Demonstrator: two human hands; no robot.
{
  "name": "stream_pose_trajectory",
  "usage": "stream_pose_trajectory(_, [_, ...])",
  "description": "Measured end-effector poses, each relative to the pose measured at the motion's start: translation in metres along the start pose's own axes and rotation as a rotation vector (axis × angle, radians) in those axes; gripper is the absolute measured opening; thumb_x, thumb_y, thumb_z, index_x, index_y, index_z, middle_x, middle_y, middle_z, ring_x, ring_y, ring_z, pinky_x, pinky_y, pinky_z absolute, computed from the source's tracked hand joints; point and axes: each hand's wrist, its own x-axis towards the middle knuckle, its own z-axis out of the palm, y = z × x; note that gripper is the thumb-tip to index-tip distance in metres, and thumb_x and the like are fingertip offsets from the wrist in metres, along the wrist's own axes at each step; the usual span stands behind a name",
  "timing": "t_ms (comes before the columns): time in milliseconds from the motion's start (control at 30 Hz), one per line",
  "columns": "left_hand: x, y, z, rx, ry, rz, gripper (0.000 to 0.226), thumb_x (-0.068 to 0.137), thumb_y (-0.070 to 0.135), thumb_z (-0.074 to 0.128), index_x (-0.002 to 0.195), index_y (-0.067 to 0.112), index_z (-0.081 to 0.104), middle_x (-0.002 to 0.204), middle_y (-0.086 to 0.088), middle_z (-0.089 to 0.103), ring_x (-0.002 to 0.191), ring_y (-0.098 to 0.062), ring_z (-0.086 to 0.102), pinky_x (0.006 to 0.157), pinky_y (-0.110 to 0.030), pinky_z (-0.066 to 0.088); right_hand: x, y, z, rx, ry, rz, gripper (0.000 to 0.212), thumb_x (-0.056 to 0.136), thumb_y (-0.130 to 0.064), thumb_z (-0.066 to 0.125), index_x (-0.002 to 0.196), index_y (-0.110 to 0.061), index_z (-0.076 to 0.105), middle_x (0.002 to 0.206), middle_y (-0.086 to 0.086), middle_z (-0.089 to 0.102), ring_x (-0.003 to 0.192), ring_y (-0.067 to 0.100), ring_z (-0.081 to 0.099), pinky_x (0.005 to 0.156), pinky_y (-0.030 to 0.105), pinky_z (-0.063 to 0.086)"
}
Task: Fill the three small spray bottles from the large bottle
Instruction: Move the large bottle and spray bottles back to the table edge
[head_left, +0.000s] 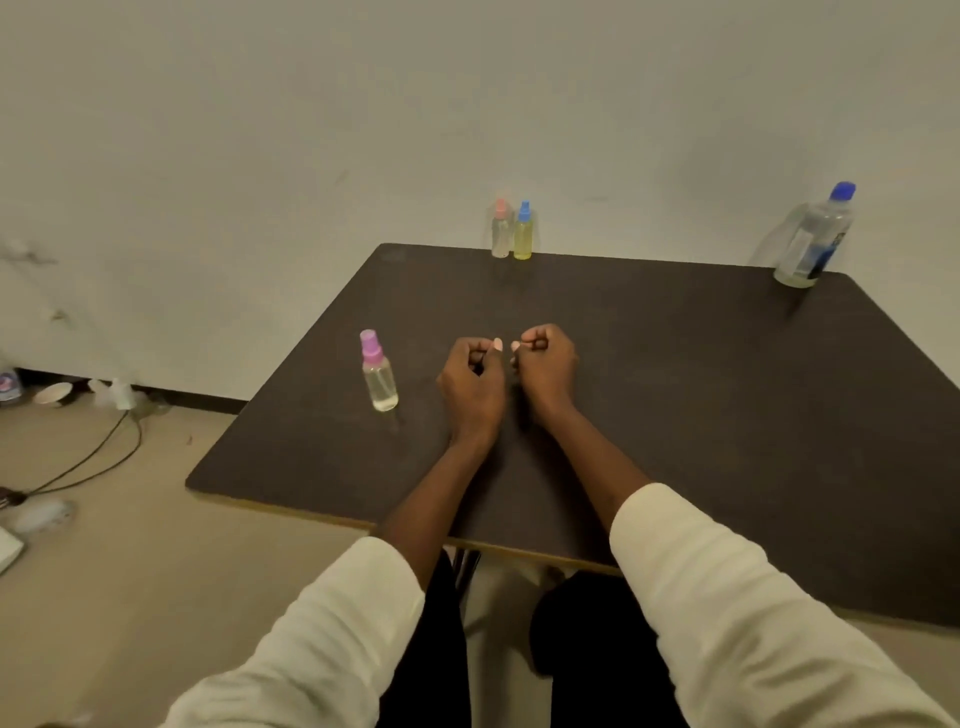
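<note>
A small clear spray bottle with a pink cap (379, 372) stands upright on the dark table (701, 395), just left of my left hand (474, 384). Two more small spray bottles stand side by side at the far edge: one with a salmon cap (501, 229) and a yellowish one with a blue cap (523, 232). The large clear bottle with a blue cap (814, 238) stands at the far right corner. My left hand and my right hand (545, 366) rest on the table as loose fists, thumbs almost touching, holding nothing.
The table's far edge meets a pale wall. On the floor to the left lie black cables (88, 462), a small bowl (53, 394) and other clutter. My dark-trousered legs show under the near table edge.
</note>
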Motion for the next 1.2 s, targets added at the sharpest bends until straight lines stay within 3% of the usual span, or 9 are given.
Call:
stream_pose_trajectory(133, [-0.028, 0.009, -0.063, 0.052, 0.194, 0.091, 0.021, 0.092, 0.022, 0.069, 0.094, 0.032, 0.050, 0.080, 0.011, 0.049, 0.071, 0.002, 0.049, 0.063, -0.011, 0.043, -0.051, -0.004, 0.004, -0.048, -0.063, -0.067, 0.014, 0.083, -0.008, 0.070, 0.078, -0.014, 0.059, 0.073, 0.003, 0.063, 0.067, 0.023, 0.063, 0.063, 0.036, 0.052])
stream_pose_trajectory(233, [-0.023, 0.006, -0.100, 0.127, 0.308, -0.020, 0.046, 0.088, 0.023, 0.075, 0.121, 0.018, 0.044, 0.109, -0.003, 0.051, 0.095, -0.008, 0.052, 0.077, -0.017, 0.044, -0.074, -0.001, 0.011, -0.215, -0.205, -0.150, 0.013, 0.087, -0.016, 0.070, 0.098, -0.019, 0.066, 0.094, -0.005, 0.066, 0.084, 0.009, 0.060, 0.075, 0.023, 0.051])
stream_pose_trajectory(333, [-0.011, -0.001, -0.126, 0.225, 0.240, -0.155, 0.071, 0.084, 0.027, 0.080, 0.142, 0.014, 0.040, 0.138, -0.007, 0.047, 0.124, -0.019, 0.049, 0.098, -0.031, 0.045, -0.081, 0.001, 0.015, -0.395, -0.317, -0.174, 0.042, 0.089, -0.020, 0.068, 0.130, -0.016, 0.058, 0.127, 0.000, 0.060, 0.109, 0.011, 0.056, 0.093, 0.027, 0.047])
stream_pose_trajectory(433, [-0.002, -0.008, -0.137, 0.207, 0.075, -0.231, 0.082, 0.084, 0.028, 0.081, 0.151, 0.014, 0.038, 0.152, -0.007, 0.046, 0.138, -0.022, 0.044, 0.111, -0.041, 0.043, -0.082, 0.001, 0.014, -0.508, -0.345, -0.179, 0.048, 0.091, -0.021, 0.066, 0.137, -0.014, 0.053, 0.136, 0.005, 0.056, 0.122, 0.020, 0.054, 0.104, 0.040, 0.046])
stream_pose_trajectory(600, [0.009, -0.014, -0.134, 0.193, -0.017, -0.162, 0.056, 0.087, 0.023, 0.078, 0.137, 0.013, 0.055, 0.133, -0.007, 0.063, 0.120, -0.022, 0.061, 0.090, -0.027, 0.052, -0.083, -0.002, 0.012, -0.528, -0.337, -0.189, 0.045, 0.091, -0.021, 0.065, 0.134, -0.013, 0.055, 0.131, 0.005, 0.058, 0.118, 0.020, 0.055, 0.103, 0.038, 0.047])
stream_pose_trajectory(900, [0.029, -0.021, -0.122, 0.177, 0.011, -0.187, 0.032, 0.087, 0.018, 0.078, 0.117, 0.011, 0.068, 0.103, 0.004, 0.068, 0.093, -0.014, 0.067, 0.089, -0.035, 0.058, -0.057, -0.010, 0.008, -0.451, -0.282, -0.176, 0.016, 0.085, -0.012, 0.069, 0.101, -0.013, 0.072, 0.103, 0.004, 0.071, 0.097, 0.018, 0.065, 0.082, 0.023, 0.046])
stream_pose_trajectory(1000, [0.046, -0.020, -0.106, 0.174, 0.000, -0.186, 0.037, 0.085, 0.020, 0.081, 0.118, 0.010, 0.065, 0.110, -0.004, 0.071, 0.096, -0.018, 0.069, 0.082, -0.029, 0.058, -0.031, -0.018, 0.006, -0.493, -0.270, -0.175, 0.029, 0.084, -0.013, 0.071, 0.113, -0.007, 0.069, 0.116, 0.009, 0.067, 0.108, 0.022, 0.062, 0.090, 0.025, 0.044])
stream_pose_trajectory(1100, [0.073, -0.021, -0.080, 0.199, -0.020, -0.175, 0.037, 0.083, 0.021, 0.082, 0.111, 0.009, 0.061, 0.111, -0.006, 0.071, 0.091, -0.016, 0.068, 0.060, -0.009, 0.047, 0.003, -0.022, 0.003, -0.628, -0.312, -0.174, 0.052, 0.082, -0.016, 0.074, 0.131, -0.006, 0.057, 0.134, 0.012, 0.057, 0.123, 0.028, 0.054, 0.102, 0.033, 0.041])
stream_pose_trajectory(1200, [0.103, -0.028, -0.051, 0.254, -0.082, -0.144, 0.038, 0.084, 0.021, 0.081, 0.113, 0.008, 0.060, 0.115, -0.009, 0.069, 0.094, -0.018, 0.065, 0.067, -0.016, 0.046, 0.043, -0.023, 0.003, -0.795, -0.397, -0.120, 0.078, 0.079, -0.027, 0.078, 0.145, -0.010, 0.040, 0.150, 0.015, 0.040, 0.137, 0.032, 0.039, 0.111, 0.042, 0.035])
